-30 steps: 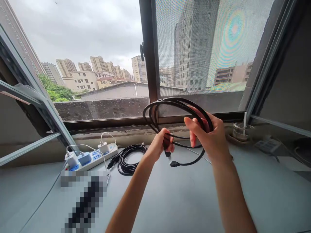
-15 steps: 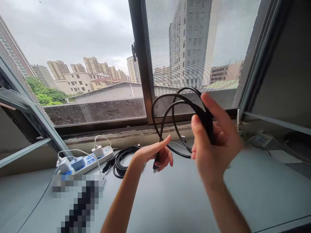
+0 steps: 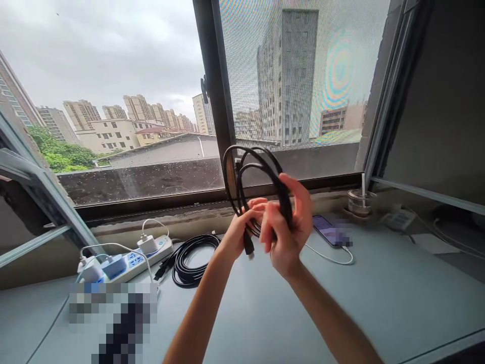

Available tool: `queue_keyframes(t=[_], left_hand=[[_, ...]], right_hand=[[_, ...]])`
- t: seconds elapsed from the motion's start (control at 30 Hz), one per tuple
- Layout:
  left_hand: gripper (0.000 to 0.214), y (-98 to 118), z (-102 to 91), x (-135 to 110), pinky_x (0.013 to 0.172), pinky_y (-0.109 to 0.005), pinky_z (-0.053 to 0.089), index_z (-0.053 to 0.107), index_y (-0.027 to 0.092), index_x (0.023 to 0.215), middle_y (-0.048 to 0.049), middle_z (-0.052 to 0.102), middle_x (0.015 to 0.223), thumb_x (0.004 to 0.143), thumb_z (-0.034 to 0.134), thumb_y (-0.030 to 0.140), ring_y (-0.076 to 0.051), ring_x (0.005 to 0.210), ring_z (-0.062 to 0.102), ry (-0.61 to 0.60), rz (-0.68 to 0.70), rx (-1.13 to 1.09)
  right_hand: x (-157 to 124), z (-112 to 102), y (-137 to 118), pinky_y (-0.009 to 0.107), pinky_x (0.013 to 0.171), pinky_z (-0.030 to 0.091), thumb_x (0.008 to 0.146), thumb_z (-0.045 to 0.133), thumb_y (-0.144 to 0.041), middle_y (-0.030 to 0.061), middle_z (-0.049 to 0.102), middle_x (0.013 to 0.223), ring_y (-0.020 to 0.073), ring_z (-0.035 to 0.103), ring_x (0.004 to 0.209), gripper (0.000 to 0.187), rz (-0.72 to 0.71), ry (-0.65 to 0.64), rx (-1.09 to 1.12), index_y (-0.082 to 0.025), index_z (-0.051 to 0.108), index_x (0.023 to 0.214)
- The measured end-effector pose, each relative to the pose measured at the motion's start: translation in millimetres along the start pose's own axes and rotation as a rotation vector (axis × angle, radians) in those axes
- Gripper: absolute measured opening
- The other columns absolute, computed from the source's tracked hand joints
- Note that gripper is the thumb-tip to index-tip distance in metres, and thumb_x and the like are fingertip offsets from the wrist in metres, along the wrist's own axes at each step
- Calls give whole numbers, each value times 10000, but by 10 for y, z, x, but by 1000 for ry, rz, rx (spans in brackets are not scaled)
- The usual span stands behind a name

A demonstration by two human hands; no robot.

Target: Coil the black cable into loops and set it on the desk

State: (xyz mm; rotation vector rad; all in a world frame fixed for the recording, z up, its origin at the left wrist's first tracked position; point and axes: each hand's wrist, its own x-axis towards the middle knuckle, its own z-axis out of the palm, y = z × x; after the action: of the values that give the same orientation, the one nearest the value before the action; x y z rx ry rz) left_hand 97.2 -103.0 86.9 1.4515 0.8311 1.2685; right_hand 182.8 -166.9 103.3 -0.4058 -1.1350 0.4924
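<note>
A black cable (image 3: 261, 155) hangs in loose loops above the table, held between both hands. My right hand (image 3: 290, 230) is closed round the bunched strands on the right side of the loops. My left hand (image 3: 242, 227) meets the lower left of the loops, its fingers curled round the strands and partly hidden behind them. One cable plug (image 3: 248, 245) points down between the two hands. On the table to the left of my hands lies a second black cable (image 3: 189, 270), wound in a flat coil.
A white power strip (image 3: 151, 258) with chargers plugged in stands at the left. At the right, a phone (image 3: 328, 230) lies with a white charging cord (image 3: 341, 262). Behind it, a plastic cup (image 3: 359, 202) with a straw stands near the window. A pixelated dark patch covers the front left.
My right hand has moved left and down, bringing the cable loops to my left hand. The left fingers, loosely hanging before, now curl round the strands. The phone and cup have come into view.
</note>
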Motion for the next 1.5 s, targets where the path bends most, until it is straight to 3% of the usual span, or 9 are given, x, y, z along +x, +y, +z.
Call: queue_keyframes(t=[0.1,0.2,0.33,0.6,0.83,0.97,1.03,1.27,1.5], left_hand=[[201,21,-56,59,670,-259,515,547,193,852,-1,651,821,668,605,248,-174,790,658,33,105,-156],[168,55,-154,93,530,-218,479,473,194,784,35,597,757,649,570,165,-132,657,640,112,247,-134],[114,150,-319,84,429,-185,408,450,186,725,59,549,620,643,520,148,-86,484,553,152,323,57],[154,323,-557,30,427,-187,405,511,169,695,45,551,486,569,431,131,-95,434,533,216,315,247],[148,301,-582,8,405,-199,392,512,161,638,45,520,468,561,392,123,-94,385,507,188,296,326],[191,245,-600,28,401,-197,396,534,158,639,43,523,484,568,366,104,-83,384,490,245,376,378],[187,243,-601,28,391,-198,396,532,162,644,46,518,479,575,368,105,-83,379,479,217,385,352],[155,282,-527,-10,350,-179,333,511,157,645,52,472,452,556,400,97,-71,359,420,233,187,147],[153,356,-533,-29,360,-156,211,438,164,644,81,383,467,546,545,118,-26,342,326,-7,34,-179]], right_hand=[[151,-70,104,197,325,274,908,441,-311,-81,508,553,59,320,290,417,-29,89,57,-285,338,1311],[290,-171,213,189,312,300,913,439,-329,-8,602,798,43,343,327,461,7,30,-105,-289,311,1354],[359,-252,327,165,319,348,896,499,-365,20,592,978,35,374,390,489,16,-89,-261,-316,353,1360],[278,-189,409,182,412,449,838,610,-402,-17,598,933,47,399,446,569,12,-228,-232,-344,370,1350],[216,-150,362,167,381,416,924,454,-430,39,593,975,92,555,567,379,-59,-179,-117,-325,452,1288],[258,-209,440,164,348,378,968,366,-403,19,591,963,31,448,400,308,-79,-191,-190,-307,500,1228],[289,-244,486,162,366,397,975,344,-405,8,588,904,41,475,426,319,-51,-230,-212,-298,492,1237],[275,-209,424,185,431,456,855,605,-358,5,569,926,81,468,545,480,-77,-179,-353,-343,441,1306],[330,-267,462,230,506,466,914,522,-292,1,571,942,43,443,436,392,-167,-160,-482,-319,483,1303]])
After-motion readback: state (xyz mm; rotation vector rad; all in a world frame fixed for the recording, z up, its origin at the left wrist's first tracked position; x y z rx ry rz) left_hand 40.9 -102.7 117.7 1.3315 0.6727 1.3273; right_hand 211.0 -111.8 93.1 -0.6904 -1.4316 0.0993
